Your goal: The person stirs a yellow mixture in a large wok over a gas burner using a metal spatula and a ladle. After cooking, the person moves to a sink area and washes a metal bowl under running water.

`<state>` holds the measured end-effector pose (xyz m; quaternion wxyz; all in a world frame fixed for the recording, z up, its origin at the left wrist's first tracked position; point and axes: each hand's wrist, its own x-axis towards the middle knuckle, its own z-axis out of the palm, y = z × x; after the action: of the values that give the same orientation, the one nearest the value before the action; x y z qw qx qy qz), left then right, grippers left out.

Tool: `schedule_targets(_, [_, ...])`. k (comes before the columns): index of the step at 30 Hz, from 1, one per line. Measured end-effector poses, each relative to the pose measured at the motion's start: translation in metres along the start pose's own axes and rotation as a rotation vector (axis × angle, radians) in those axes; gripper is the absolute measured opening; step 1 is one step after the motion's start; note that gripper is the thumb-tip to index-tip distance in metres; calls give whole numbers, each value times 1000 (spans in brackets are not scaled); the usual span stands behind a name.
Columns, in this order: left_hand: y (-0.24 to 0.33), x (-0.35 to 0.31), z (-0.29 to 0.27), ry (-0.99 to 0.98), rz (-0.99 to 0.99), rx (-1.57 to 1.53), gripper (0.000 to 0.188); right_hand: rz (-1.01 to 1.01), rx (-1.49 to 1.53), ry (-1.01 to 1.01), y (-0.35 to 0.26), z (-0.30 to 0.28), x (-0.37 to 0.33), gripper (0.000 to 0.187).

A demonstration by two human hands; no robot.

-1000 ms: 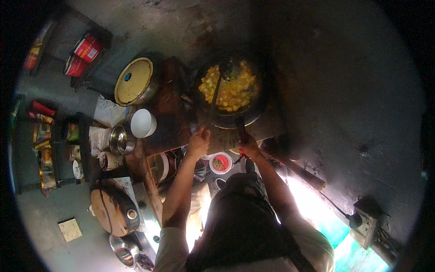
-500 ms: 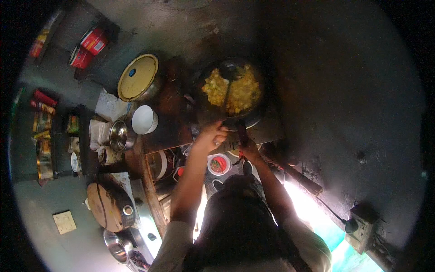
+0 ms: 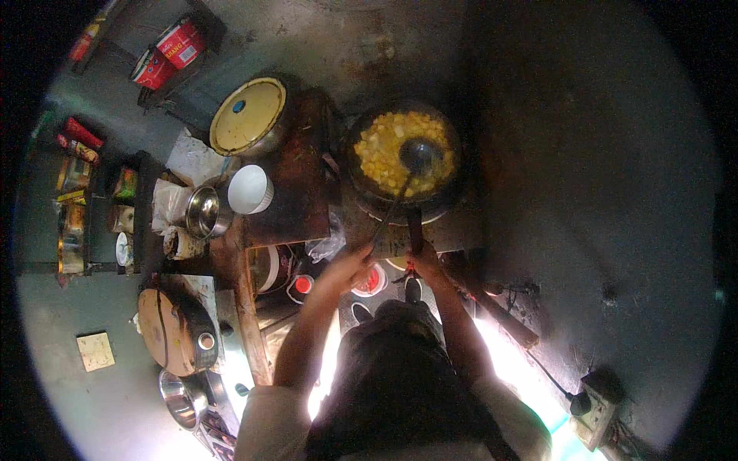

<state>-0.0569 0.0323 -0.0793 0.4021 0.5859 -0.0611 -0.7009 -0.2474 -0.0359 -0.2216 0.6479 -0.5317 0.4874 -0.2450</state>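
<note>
A dark wok (image 3: 453, 127) sits on the stove ahead of me, holding yellow diced food (image 3: 384, 146) in a little liquid. My left hand (image 3: 348, 270), slightly blurred, is closed round the long handle of a ladle (image 3: 417, 157). The ladle's round dark bowl rests among the pieces at the right of the wok. My right hand (image 3: 427, 263) wraps the near end of the wok handle (image 3: 416, 229), which points toward me.
Left of the wok stand a white bowl (image 3: 250, 190), a yellow-lidded pot (image 3: 250, 115) and a steel bowl (image 3: 206, 213). A round wooden board (image 3: 167, 330) lies lower left. A dark wall (image 3: 584, 154) rises at the right. A red-and-white tub (image 3: 372, 281) sits below.
The ladle's bowl has come from the wok's far side toward me and to the right. My left hand has drawn back toward me. My right hand stays on the wok handle. The view has shifted slightly.
</note>
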Motion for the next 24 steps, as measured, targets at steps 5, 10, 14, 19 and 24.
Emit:
schedule_targets(5, [27, -36, -33, 353, 604, 960, 41, 189, 68, -22, -10, 9, 1, 24])
schedule_targets(10, [33, 8, -32, 697, 804, 1458, 54, 129, 186, -21, -13, 3, -8, 22])
schedule_targets(14, [-48, 52, -22, 625, 576, 1195, 48, 95, 311, -54, -19, 13, -10, 19])
schedule_targets(19, [-26, -28, 14, 390, 702, 1040, 59, 81, 228, -24, 8, -2, 1, 19])
schedule_targets(24, [42, 10, 0, 561, 691, 1405, 61, 23, 449, -75, 20, 1, 4, 20])
